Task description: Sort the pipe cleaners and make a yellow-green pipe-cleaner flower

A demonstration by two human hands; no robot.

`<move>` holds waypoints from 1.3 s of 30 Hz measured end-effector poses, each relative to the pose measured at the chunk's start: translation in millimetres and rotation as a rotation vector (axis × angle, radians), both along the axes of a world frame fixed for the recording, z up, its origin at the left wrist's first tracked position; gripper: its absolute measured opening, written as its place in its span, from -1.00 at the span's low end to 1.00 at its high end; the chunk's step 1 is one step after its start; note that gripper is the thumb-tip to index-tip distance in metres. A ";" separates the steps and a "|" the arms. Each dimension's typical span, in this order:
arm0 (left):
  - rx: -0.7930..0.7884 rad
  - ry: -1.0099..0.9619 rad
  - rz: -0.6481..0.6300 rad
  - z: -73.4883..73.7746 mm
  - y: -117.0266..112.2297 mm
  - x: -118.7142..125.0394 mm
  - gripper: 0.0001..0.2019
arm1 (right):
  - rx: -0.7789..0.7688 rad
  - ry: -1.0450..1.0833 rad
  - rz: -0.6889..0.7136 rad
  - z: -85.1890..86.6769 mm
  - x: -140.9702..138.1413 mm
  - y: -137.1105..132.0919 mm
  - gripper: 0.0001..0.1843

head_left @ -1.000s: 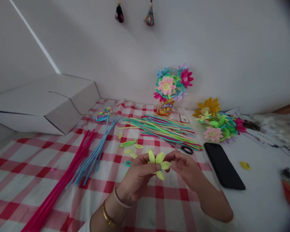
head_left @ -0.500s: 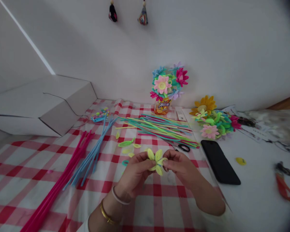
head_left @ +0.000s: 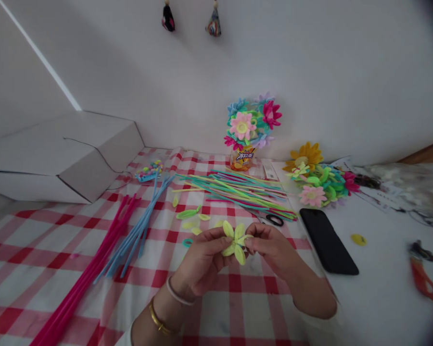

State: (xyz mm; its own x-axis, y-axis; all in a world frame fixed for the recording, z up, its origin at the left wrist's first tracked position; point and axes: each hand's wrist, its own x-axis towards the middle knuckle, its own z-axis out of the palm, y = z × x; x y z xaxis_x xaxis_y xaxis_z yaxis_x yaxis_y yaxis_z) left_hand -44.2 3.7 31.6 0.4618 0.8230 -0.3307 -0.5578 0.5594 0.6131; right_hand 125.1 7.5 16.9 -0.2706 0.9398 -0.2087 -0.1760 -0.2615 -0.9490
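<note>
Both my hands meet over the red-checked cloth [head_left: 39, 250] and pinch a small yellow-green pipe-cleaner flower [head_left: 234, 240]. My left hand [head_left: 202, 259], with bracelets on its wrist, grips the flower from the left. From the right, my right hand [head_left: 272, 247] pinches one of its petals with the fingertips. Loose yellow-green petals [head_left: 189, 215] and a small teal ring [head_left: 186, 242] lie on the cloth just beyond my left hand.
Pink [head_left: 90, 274] and blue pipe cleaners [head_left: 140, 226] lie at left, a mixed bundle [head_left: 238, 192] ahead. A jar of finished flowers [head_left: 250, 127] stands by the wall, more flowers [head_left: 321, 185] to its right. Black phone [head_left: 326, 240], scissors handle [head_left: 274, 220], red pliers [head_left: 424, 278], white box [head_left: 57, 154].
The flower has turned slightly in my fingers, and my right fingertips have shifted onto a petal. The view has drifted a little; nothing on the table has moved.
</note>
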 end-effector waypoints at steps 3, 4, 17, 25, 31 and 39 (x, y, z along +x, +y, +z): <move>0.012 0.004 0.012 -0.3 -0.1 1.0 -0.84 | -0.002 0.007 0.003 0.1 -1.3 -0.2 -0.81; 0.014 0.008 0.020 -0.9 -0.2 1.4 -0.83 | -0.002 0.009 0.000 0.6 -2.1 -0.4 -0.81; 0.030 0.053 0.081 -10.0 0.7 2.1 -0.82 | 0.019 -0.058 -0.079 6.1 -7.4 0.8 -0.78; 0.032 0.062 0.057 -8.4 3.2 2.2 -0.72 | 0.040 -0.101 -0.066 2.6 -8.3 -0.5 -0.78; 0.041 0.065 0.083 -11.0 3.3 3.5 -0.66 | 0.038 -0.083 0.001 -2.5 -5.9 -2.7 -0.77; 0.049 0.098 0.125 -11.8 4.8 4.8 -0.63 | 0.087 -0.095 -0.008 -9.0 -8.1 -3.8 -0.81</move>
